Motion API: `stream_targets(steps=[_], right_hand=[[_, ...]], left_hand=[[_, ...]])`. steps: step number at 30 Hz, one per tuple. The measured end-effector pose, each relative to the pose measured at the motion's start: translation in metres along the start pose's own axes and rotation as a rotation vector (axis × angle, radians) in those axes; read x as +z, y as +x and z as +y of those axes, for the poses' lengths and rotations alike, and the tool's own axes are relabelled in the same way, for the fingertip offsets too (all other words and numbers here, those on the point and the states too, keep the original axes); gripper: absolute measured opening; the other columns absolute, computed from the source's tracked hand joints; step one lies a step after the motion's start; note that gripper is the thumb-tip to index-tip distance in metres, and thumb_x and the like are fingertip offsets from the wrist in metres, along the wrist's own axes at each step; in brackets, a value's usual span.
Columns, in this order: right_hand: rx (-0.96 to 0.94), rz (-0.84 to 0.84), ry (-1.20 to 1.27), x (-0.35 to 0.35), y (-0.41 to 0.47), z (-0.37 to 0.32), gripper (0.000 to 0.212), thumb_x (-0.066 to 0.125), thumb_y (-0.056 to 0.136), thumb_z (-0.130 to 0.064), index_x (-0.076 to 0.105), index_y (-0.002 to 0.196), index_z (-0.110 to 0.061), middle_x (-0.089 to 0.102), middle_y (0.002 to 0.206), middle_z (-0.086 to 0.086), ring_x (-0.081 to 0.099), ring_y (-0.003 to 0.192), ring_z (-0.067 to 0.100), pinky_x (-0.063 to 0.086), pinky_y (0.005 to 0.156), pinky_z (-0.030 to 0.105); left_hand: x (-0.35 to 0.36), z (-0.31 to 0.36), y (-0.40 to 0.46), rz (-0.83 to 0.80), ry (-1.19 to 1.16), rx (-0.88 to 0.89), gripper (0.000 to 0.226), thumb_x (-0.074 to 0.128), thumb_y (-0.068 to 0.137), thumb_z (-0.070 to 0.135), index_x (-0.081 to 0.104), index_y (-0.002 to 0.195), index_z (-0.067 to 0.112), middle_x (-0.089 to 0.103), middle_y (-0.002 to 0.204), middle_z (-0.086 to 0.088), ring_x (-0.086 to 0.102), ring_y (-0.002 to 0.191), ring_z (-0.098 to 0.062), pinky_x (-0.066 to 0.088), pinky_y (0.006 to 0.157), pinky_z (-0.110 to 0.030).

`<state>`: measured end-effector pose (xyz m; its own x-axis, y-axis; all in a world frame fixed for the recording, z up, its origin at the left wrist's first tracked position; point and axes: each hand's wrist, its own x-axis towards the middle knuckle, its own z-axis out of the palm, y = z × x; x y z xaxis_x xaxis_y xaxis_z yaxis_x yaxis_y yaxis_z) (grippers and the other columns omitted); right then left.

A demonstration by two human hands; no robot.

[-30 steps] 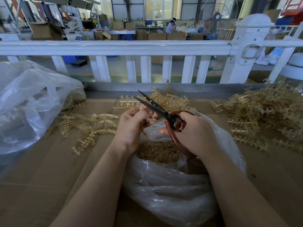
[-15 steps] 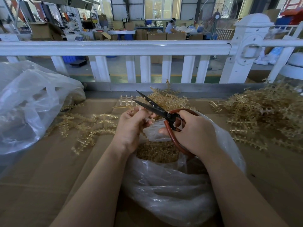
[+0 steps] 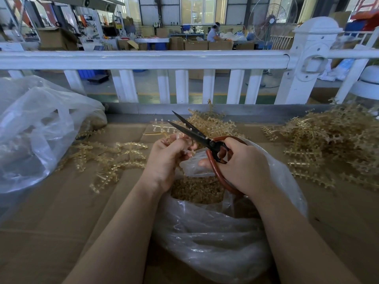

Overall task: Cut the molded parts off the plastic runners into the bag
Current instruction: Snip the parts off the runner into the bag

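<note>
Scissors (image 3: 196,133): blades spread slightly wider than 1.0 s ago, tips shifted a little left. Right hand (image 3: 242,162) edged toward left hand (image 3: 168,158), which holds a runner (image 3: 180,138) at the blades.

i see the bag (image 3: 215,238) on the counter (image 3: 51,232) before me, cut parts (image 3: 196,190) inside it. a runner pile (image 3: 336,144) lies to its right, loose runners (image 3: 110,158) to its left, a second bag (image 3: 34,132) far left, a railing (image 3: 143,59) behind.
</note>
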<state>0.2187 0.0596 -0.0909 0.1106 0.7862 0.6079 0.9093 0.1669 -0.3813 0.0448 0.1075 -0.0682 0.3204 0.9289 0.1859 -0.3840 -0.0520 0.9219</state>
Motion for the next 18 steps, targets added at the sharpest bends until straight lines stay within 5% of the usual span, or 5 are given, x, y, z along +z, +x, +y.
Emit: stream_targets(steps=[3, 18], right_hand=[[-0.005, 0.022, 0.002, -0.0012, 0.0001, -0.001, 0.077, 0.032, 0.07, -0.099, 0.062, 0.088, -0.03, 0.053, 0.07, -0.024, 0.048, 0.062, -0.006, 0.032, 0.057, 0.007], [0.011, 0.008, 0.05, -0.0044, -0.0001, -0.0064, 0.078, 0.034, 0.068, -0.099, 0.067, 0.086, -0.03, 0.056, 0.068, -0.023, 0.054, 0.064, -0.002, 0.039, 0.058, 0.011]], left_hand=[[-0.001, -0.001, 0.0004, -0.015, 0.002, -0.004, 0.007, 0.059, 0.072, 0.004, 0.065, 0.07, 0.007, 0.067, 0.067, -0.004, 0.057, 0.065, -0.014, 0.05, 0.063, -0.022], [-0.0024, 0.0028, -0.0027, -0.054, 0.016, -0.014, 0.017, 0.06, 0.073, 0.005, 0.069, 0.063, 0.017, 0.066, 0.067, -0.002, 0.058, 0.067, -0.013, 0.049, 0.066, -0.023]])
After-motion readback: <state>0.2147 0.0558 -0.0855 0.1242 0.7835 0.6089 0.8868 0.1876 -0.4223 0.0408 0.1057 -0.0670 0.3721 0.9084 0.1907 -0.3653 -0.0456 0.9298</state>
